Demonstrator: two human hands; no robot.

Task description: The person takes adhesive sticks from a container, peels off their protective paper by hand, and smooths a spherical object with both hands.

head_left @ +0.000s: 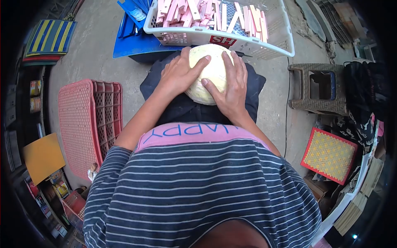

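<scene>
Both hands were engaged with a round, cream-coloured ball. The ball point(215, 68) sat between the two sets of fingers, on the dark-clad lap point(154, 87) beneath them.

Left hand point(178, 75): fingers partly spread along the ball's left side, thumb laid across its top. Right hand point(231, 84): fingers apart over the far right side, thumb tip pointing inward on the near top. Both were opened only as far as the ball's curve required and held it from two sides.

Beyond the fingertips: white crate point(182, 39) with pink strips point(178, 13) inside, well clear of the fingers; blue panel point(128, 48) just left of it. Farther left of the left fingers, red crate point(74, 124); right of the right fingers, woven stool point(318, 105).

Progress (judged): the ball's exposed top looked whole and fairly even, with faint lines, so handling was under way on a well-formed piece. Its underside, below the fingers, was hidden; what remained could not be told. Not yet released by either hand.
</scene>
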